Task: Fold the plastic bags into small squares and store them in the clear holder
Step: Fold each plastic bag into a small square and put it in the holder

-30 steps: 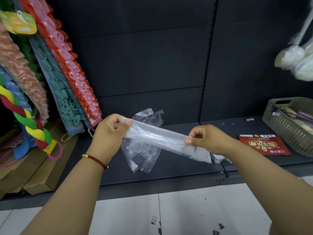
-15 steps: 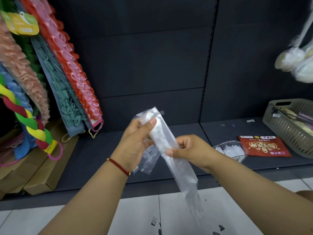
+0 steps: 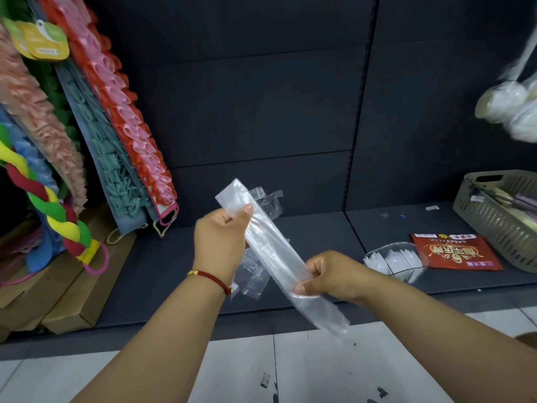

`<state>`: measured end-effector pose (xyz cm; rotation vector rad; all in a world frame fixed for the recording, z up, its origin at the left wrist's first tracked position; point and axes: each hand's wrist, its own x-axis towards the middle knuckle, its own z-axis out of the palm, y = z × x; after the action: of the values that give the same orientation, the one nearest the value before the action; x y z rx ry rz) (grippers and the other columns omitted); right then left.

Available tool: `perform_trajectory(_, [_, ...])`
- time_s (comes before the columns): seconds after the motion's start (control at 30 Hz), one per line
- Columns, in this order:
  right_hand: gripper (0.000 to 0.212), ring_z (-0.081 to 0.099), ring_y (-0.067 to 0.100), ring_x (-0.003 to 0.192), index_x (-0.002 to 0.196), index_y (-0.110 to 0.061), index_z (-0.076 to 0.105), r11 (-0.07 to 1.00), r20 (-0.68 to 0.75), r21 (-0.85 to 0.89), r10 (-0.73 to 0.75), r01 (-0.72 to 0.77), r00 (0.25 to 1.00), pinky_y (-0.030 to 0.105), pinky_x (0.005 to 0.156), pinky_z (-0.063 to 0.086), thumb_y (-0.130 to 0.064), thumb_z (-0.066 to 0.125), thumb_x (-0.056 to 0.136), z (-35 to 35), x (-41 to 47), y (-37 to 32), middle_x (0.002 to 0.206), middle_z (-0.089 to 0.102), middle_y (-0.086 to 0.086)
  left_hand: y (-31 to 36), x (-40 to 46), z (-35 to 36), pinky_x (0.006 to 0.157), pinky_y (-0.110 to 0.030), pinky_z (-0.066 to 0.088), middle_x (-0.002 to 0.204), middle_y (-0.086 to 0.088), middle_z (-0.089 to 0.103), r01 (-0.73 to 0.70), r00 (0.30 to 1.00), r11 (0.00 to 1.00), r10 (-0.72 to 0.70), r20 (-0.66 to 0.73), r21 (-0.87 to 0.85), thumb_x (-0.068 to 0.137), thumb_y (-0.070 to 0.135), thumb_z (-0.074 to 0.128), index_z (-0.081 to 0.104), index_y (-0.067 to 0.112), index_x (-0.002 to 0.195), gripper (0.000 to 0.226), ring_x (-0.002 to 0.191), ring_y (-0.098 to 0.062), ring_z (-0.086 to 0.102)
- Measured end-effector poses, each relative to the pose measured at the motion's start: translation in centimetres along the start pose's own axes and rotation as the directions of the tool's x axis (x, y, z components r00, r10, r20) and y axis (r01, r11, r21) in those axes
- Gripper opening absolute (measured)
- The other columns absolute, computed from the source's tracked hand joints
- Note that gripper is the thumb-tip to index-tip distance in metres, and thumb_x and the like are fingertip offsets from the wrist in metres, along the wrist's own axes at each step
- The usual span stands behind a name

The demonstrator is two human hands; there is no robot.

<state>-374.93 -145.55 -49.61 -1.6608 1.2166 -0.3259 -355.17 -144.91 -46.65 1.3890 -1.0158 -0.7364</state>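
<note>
A clear plastic bag (image 3: 270, 242), folded into a long narrow strip, stretches diagonally from upper left to lower right above the dark shelf (image 3: 319, 237). My left hand (image 3: 220, 239) pinches it near the upper end with the thumb on top. My right hand (image 3: 328, 274) grips it lower down, and the tail hangs loose below. More crumpled clear bags (image 3: 252, 274) lie on the shelf behind my left hand, partly hidden. The clear holder (image 3: 392, 260) sits on the shelf to the right with several folded white squares inside.
A red printed packet (image 3: 456, 251) lies beside the holder, and a grey slatted basket (image 3: 499, 219) stands at the far right. Colourful ruffled goods (image 3: 116, 126) hang at the left over cardboard boxes (image 3: 66, 301). Bagged pale items (image 3: 511, 106) hang upper right. Tiled floor (image 3: 319, 370) lies below.
The strip swung from near level to a steep diagonal. My right hand slid down it towards the lower end, and my left hand stayed near the top.
</note>
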Motion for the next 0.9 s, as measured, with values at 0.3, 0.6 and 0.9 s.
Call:
perform_trajectory(0.3, [0.012,0.069,0.010,0.087,0.092,-0.016,0.070,0.991,0.008,0.117,-0.067,0.066,0.998,0.019,0.081,0.053,-0.025,0.073,0.086,0.2,0.0,-0.5,0.092,0.075,-0.004,0.4,-0.8,0.5,0.047,-0.026,0.026,0.047,0.003,0.024,-0.131,0.991,0.976,0.136,-0.015,0.176,0.088,0.028,0.070,0.026,0.016,0.052,0.059,0.047,-0.013,0.022])
perform_trajectory(0.6, [0.021,0.062,0.015,0.073,0.079,0.001,0.069,0.956,-0.214,0.245,-0.107,0.159,0.971,0.028,0.078,0.053,-0.018,0.073,0.086,0.5,0.6,-0.9,0.079,0.069,0.008,0.8,-1.2,1.1,0.076,-0.041,0.059,0.084,-0.018,0.072,0.206,0.957,0.957,-0.155,0.243,-0.202,0.091,0.032,0.065,0.069,0.003,0.088,0.030,0.075,-0.025,0.069])
perform_trajectory(0.9, [0.035,0.061,0.017,0.078,0.087,-0.004,0.068,0.908,-0.335,0.366,-0.074,0.202,0.939,0.035,0.081,0.051,-0.040,0.072,0.085,0.3,0.8,-1.3,0.083,0.068,0.010,-0.5,-2.2,1.9,0.053,-0.014,0.043,0.057,0.004,0.061,0.143,0.944,0.989,-0.144,0.297,0.026,0.087,0.010,0.071,0.072,0.002,0.077,0.013,0.052,-0.004,0.052])
